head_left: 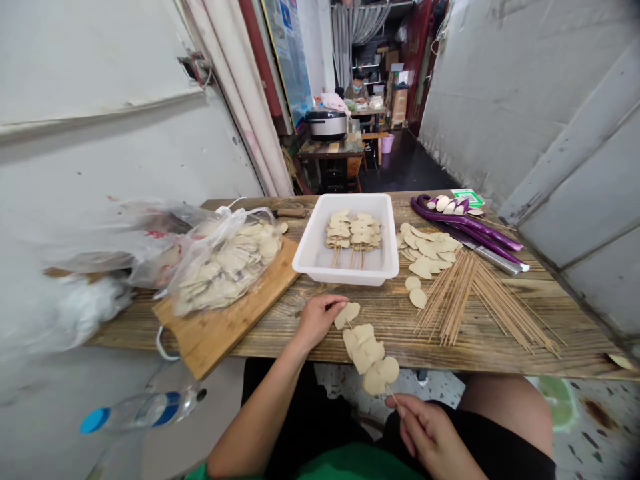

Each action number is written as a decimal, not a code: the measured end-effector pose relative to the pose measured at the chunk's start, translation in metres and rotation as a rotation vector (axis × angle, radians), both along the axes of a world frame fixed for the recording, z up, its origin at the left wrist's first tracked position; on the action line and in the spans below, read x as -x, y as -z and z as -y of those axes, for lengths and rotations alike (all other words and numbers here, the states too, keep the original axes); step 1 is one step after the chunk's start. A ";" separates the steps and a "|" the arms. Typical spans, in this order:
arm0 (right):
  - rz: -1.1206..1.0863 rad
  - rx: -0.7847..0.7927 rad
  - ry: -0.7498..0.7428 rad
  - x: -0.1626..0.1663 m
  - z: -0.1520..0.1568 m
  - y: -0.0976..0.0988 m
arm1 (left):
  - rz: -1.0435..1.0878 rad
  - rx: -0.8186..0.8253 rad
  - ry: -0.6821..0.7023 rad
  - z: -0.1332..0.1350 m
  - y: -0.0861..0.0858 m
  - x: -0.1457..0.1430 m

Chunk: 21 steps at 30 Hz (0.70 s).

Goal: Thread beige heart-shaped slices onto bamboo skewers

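My right hand [425, 430] pinches the lower end of a thin wooden skewer [393, 396] threaded with pale, flat round slices [367, 353]. At the skewer's far tip, my left hand [320, 321] grips the edge of a heart-shaped pale slice [347, 315] between thumb and fingers. Beyond my hands stands a white plastic tub [345, 275] with several finished skewers [353, 232] lying in it. To its right are a pile of loose slices [428, 248], two single slices [418, 298] and a fanned heap of bare skewers [463, 293].
On the left, a clear plastic bag of slices [230, 263] lies on a wooden board [200, 340], near a knife handle [291, 213]. Purple eggplants [465, 223] and a blade [500, 262] lie at right. A water bottle [143, 408] is below the table's left side. A person [357, 90] sits far back.
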State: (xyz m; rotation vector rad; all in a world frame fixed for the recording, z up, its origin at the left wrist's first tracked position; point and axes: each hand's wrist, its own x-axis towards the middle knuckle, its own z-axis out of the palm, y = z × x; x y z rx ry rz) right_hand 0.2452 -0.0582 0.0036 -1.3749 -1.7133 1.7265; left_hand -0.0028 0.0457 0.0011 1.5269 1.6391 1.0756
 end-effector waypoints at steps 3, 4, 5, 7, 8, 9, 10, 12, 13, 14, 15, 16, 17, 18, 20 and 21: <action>0.001 0.015 0.006 0.001 0.000 -0.001 | 0.002 -0.001 -0.001 0.000 0.002 0.001; 0.001 0.014 0.008 0.001 0.000 -0.001 | -0.003 -0.001 -0.006 0.000 0.002 0.001; 0.001 0.011 0.012 0.001 0.000 0.000 | -0.010 -0.004 -0.011 0.001 0.003 0.000; 0.003 0.007 0.015 0.002 0.000 0.000 | -0.023 -0.018 -0.017 0.002 0.003 0.000; 0.004 0.009 0.016 0.002 0.000 0.001 | -0.025 -0.028 -0.017 0.003 0.002 -0.001; 0.004 0.011 0.017 0.003 0.001 0.002 | -0.025 -0.036 -0.015 0.004 0.002 -0.001; 0.003 0.014 0.018 0.003 0.001 0.002 | -0.024 -0.043 -0.011 0.005 0.001 -0.002; -0.001 0.019 0.027 0.005 0.001 0.003 | -0.025 -0.052 -0.010 0.007 0.000 -0.003; -0.003 0.022 0.034 0.005 0.001 0.003 | -0.030 -0.057 -0.011 0.008 -0.001 -0.004; -0.006 0.026 0.040 0.006 0.001 0.003 | -0.037 -0.064 -0.012 0.009 -0.002 -0.004; -0.010 0.033 0.045 0.006 0.001 0.003 | -0.046 -0.072 -0.012 0.010 -0.002 -0.005; -0.012 0.039 0.049 0.007 0.000 0.003 | -0.055 -0.080 -0.012 0.010 -0.003 -0.006; -0.016 0.043 0.050 0.008 0.000 0.003 | -0.063 -0.087 -0.012 0.011 -0.004 -0.007; -0.022 0.045 0.052 0.009 0.000 0.003 | -0.069 -0.091 -0.013 0.012 -0.004 -0.007; -0.040 0.030 0.058 0.010 -0.001 0.005 | -0.074 -0.092 -0.022 0.013 -0.004 -0.008; -0.048 0.016 0.060 0.011 -0.001 0.007 | -0.073 -0.090 -0.028 0.013 -0.004 -0.009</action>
